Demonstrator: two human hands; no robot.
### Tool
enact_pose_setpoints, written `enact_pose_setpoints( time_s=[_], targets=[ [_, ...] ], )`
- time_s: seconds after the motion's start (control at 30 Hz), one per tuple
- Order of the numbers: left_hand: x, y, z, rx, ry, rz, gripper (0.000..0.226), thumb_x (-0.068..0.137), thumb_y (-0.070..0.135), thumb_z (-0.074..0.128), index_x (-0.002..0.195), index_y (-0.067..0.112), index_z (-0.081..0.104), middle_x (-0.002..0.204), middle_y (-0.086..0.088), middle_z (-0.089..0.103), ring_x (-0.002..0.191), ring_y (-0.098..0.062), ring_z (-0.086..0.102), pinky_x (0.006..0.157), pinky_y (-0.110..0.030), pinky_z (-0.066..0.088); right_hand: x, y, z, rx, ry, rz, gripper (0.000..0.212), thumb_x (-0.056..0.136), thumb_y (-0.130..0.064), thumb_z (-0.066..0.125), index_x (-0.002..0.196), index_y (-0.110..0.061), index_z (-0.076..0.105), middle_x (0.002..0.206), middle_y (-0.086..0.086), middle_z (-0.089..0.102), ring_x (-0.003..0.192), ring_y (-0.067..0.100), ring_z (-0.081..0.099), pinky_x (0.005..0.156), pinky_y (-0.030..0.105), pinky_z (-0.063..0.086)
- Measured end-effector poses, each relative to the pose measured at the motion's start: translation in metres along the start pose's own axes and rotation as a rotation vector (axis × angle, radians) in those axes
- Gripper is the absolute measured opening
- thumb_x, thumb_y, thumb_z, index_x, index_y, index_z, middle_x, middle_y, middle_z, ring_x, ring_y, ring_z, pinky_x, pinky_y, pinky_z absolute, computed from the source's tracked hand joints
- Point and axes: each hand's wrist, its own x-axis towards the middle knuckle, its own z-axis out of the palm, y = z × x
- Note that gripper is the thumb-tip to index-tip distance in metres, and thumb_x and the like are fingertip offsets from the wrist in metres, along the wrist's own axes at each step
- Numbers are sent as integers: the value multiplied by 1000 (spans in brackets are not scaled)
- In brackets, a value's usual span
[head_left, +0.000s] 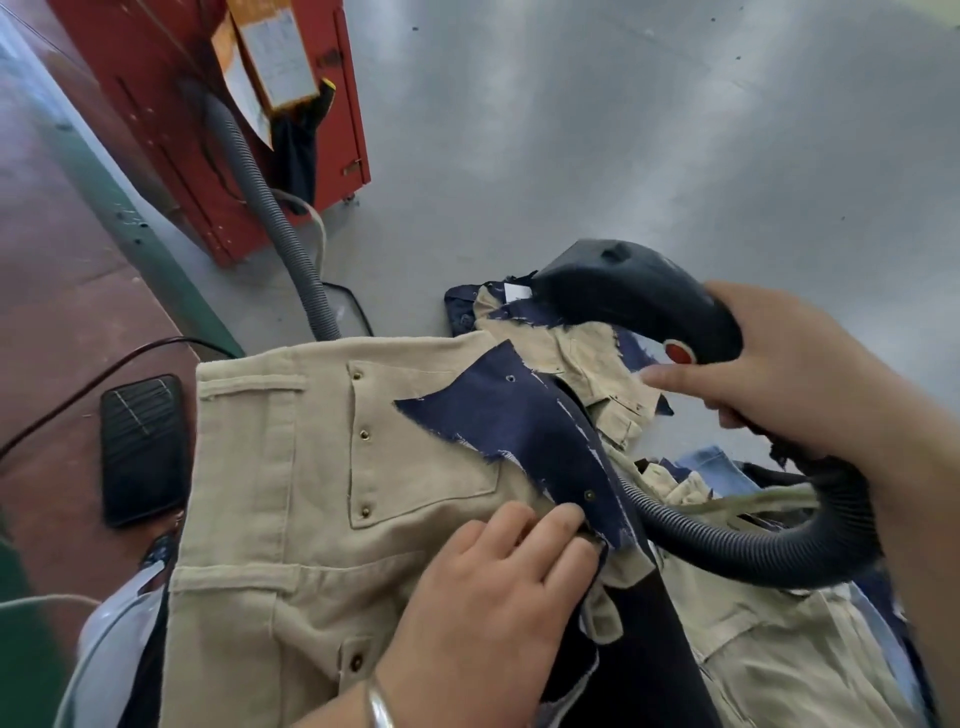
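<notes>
Left hand (498, 587) flat on frayed navy lining (524, 415) of beige trousers (270, 467); right hand (795, 364) clamps black hosed nozzle (623, 296); lining likely untreated.

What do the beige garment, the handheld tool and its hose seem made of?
The beige garment looks like woven cotton twill, matte, weave lines visible. The handheld tool is probably moulded plastic: smooth, dull sheen. The hose seems flexible plastic, ridged.

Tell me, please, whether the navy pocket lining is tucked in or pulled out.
Pulled out: the navy lining lies spread over the beige trousers, frayed edges showing, left hand pressing its end.
</notes>
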Motion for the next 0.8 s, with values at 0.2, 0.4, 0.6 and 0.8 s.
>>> enact_pose_setpoints(
  time_s=[0.2, 0.4, 0.6, 0.8],
  targets=[
    [-5, -5, -3, 27, 34, -3, 28, 75, 18, 49, 90, 22, 72, 114, 7, 67, 75, -17, 64, 57, -24, 50, -67, 16, -18, -109, -39, -4, 49, 59, -82, 65, 85, -41, 56, 56, -19, 62, 45, 2, 58, 43, 19, 43],
    [-7, 0, 0, 86, 105, 20, 37, 90, 11, 38, 81, 24, 72, 111, 7, 69, 68, -15, 63, 53, -20, 48, -94, 22, -2, -294, -126, 51, 54, 53, -92, 49, 92, -56, 47, 72, -34, 59, 50, -5, 56, 43, 17, 45],
    [-1, -1, 4, 90, 110, 39, 24, 81, 13, 48, 75, 22, 70, 105, 3, 71, 65, -17, 62, 50, -21, 46, -53, -3, 13, -285, -311, 66, 42, 65, -68, 71, 92, -46, 48, 82, -34, 61, 66, -4, 60, 53, 22, 38],
    [0, -3, 5, 54, 114, 6, 23, 79, 12, 47, 73, 22, 66, 104, 5, 70, 66, -17, 61, 52, -21, 46, 9, -22, 20, -159, -232, 40, 28, 74, -40, 79, 86, -25, 58, 62, -5, 61, 48, 10, 60, 52, 30, 50]
  ],
)
